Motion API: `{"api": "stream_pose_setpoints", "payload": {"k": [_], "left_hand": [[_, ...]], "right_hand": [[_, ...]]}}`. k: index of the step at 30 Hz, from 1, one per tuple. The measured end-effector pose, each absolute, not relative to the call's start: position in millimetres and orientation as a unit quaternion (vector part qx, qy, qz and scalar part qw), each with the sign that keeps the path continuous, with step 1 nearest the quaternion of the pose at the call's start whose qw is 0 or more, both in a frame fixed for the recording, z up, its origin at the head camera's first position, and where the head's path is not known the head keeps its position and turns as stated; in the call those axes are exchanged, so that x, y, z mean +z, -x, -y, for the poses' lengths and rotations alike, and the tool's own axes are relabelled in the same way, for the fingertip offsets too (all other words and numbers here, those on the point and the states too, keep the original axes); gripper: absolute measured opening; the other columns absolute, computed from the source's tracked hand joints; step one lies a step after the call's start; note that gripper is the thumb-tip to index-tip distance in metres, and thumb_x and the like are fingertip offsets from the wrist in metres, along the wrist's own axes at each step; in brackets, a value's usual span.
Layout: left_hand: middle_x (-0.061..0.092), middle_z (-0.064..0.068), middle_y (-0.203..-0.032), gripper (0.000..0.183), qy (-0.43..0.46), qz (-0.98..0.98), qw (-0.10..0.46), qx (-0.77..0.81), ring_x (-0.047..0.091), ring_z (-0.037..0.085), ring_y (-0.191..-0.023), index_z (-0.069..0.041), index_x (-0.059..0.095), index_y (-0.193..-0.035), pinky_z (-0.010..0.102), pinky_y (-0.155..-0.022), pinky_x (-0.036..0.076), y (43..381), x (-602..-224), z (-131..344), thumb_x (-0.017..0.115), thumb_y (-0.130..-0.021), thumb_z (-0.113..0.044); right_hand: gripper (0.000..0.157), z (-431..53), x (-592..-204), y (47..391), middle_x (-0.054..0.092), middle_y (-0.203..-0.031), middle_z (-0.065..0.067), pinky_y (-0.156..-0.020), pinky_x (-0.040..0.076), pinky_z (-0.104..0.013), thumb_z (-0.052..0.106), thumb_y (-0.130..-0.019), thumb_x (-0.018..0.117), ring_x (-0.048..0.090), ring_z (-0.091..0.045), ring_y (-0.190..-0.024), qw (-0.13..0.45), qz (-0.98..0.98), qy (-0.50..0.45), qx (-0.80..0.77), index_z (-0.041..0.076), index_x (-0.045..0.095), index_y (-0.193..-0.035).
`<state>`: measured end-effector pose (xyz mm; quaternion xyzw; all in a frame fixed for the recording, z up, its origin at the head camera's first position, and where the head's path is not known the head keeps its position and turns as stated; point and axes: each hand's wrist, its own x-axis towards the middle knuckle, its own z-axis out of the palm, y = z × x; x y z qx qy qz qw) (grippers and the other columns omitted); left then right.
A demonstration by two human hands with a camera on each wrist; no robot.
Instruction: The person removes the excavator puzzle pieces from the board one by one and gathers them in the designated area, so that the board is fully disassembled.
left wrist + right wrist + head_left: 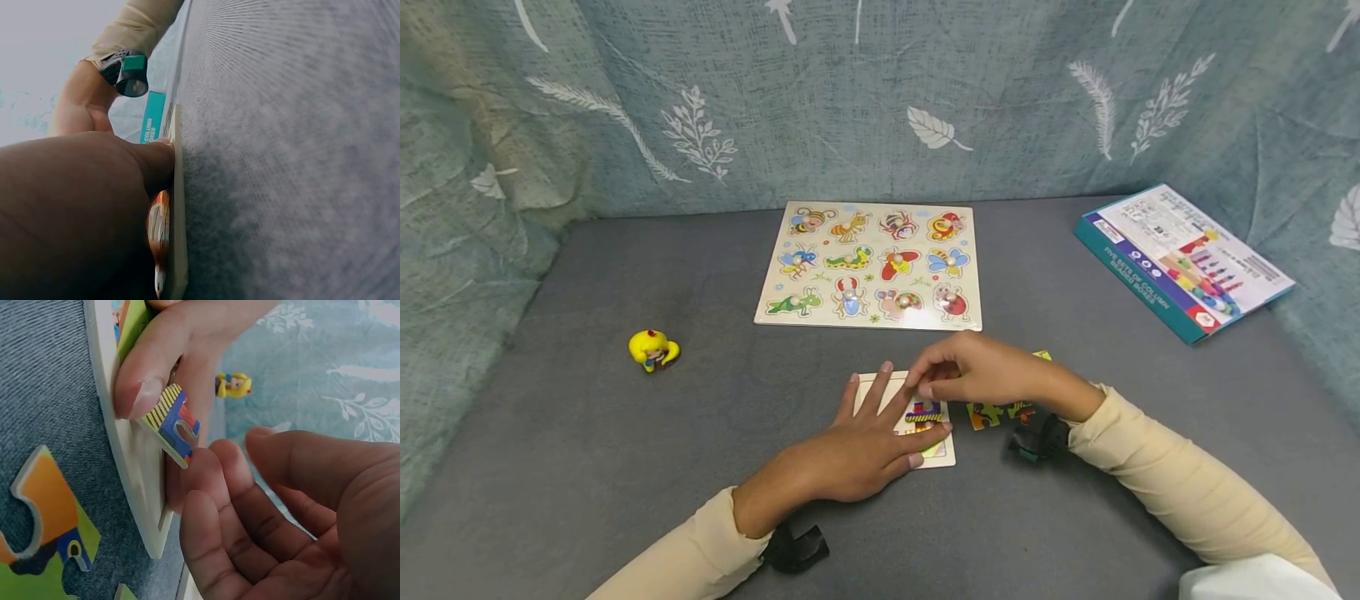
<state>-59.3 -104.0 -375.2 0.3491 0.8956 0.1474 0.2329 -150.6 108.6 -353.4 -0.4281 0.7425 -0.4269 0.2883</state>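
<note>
A small wooden puzzle board lies on the grey table. My left hand rests across it with straight, spread fingers, hiding much of its picture. Between those fingers sits a blue and red puzzle piece with yellow and dark stripes, tilted above the board in the right wrist view. Bent over the board's far right corner, my right hand has its fingertips at the end of that piece, while its thumb stands apart from it. Several loose puzzle pieces lie beside the board, partly beneath my right hand.
Behind the hands lies a larger wooden insect peg puzzle with its pieces in place. A teal and white box is at the back right. On the left stands a small yellow-haired figurine. A patterned cloth hangs behind the table.
</note>
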Motion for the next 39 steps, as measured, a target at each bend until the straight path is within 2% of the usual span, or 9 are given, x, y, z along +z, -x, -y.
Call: {"api": "stream_pose_setpoints", "payload": {"k": [8, 15, 21, 26, 33, 39], "left_hand": [[-0.002, 0.009, -0.163, 0.046, -0.348, -0.896, 0.232, 0.151, -0.027, 0.038, -0.139, -0.039, 0.034, -0.151, 0.067, -0.104, -0.011, 58.8, -377.0, 104.7, 0.037, -0.106, -0.038], [-0.002, 0.007, -0.163, 0.046, -0.347, -0.896, 0.232, 0.149, -0.027, 0.036, -0.140, -0.040, 0.033, -0.151, 0.066, -0.105, -0.012, 58.2, -378.0, 104.8, 0.037, -0.106, -0.039], [-0.005, 0.007, -0.162, 0.046, -0.349, -0.896, 0.230, 0.153, -0.027, 0.036, -0.139, -0.039, 0.033, -0.151, 0.066, -0.104, -0.013, 57.9, -376.6, 105.1, 0.037, -0.106, -0.038], [-0.007, 0.007, -0.162, 0.046, -0.350, -0.895, 0.229, 0.157, -0.028, 0.036, -0.139, -0.039, 0.032, -0.152, 0.065, -0.104, -0.014, 57.9, -376.4, 105.1, 0.037, -0.106, -0.038], [-0.008, 0.008, -0.162, 0.046, -0.352, -0.895, 0.225, 0.154, -0.027, 0.037, -0.140, -0.039, 0.032, -0.152, 0.065, -0.104, -0.014, 57.7, -377.2, 105.1, 0.036, -0.106, -0.039], [-0.009, 0.009, -0.162, 0.047, -0.355, -0.896, 0.222, 0.146, -0.025, 0.039, -0.140, -0.039, 0.031, -0.152, 0.067, -0.104, -0.012, 59.0, -377.8, 105.1, 0.036, -0.106, -0.040]], "right_hand": [[0.016, -106.5, -352.4, 150.8, 0.071, -0.097, -0.001, -0.072, 0.053, -0.029, 0.002, -0.093, 0.063, 0.065, -0.012, -0.083, 0.320, -0.726, 0.436, -0.424, 0.001, 0.072, -0.107], [0.014, -105.1, -353.4, 150.4, 0.068, -0.096, 0.001, -0.066, 0.050, -0.027, 0.000, -0.090, 0.066, 0.058, -0.010, -0.073, 0.325, -0.717, 0.461, -0.410, 0.003, 0.074, -0.101], [0.014, -104.4, -355.8, 150.0, 0.067, -0.100, 0.002, -0.074, 0.052, -0.027, -0.001, -0.091, 0.064, 0.062, -0.009, -0.082, 0.329, -0.729, 0.458, -0.387, 0.003, 0.073, -0.101], [0.015, -104.6, -359.1, 149.6, 0.069, -0.101, 0.002, -0.079, 0.052, -0.027, 0.000, -0.091, 0.064, 0.065, -0.007, -0.088, 0.318, -0.746, 0.457, -0.365, 0.004, 0.072, -0.103], [0.015, -107.1, -360.8, 150.8, 0.069, -0.097, 0.003, -0.077, 0.052, -0.028, 0.000, -0.092, 0.064, 0.063, -0.008, -0.085, 0.315, -0.734, 0.468, -0.379, 0.004, 0.073, -0.103], [0.016, -110.6, -362.4, 152.3, 0.068, -0.095, 0.004, -0.076, 0.052, -0.028, -0.001, -0.092, 0.063, 0.062, -0.008, -0.084, 0.289, -0.744, 0.465, -0.384, 0.004, 0.073, -0.104]]}}
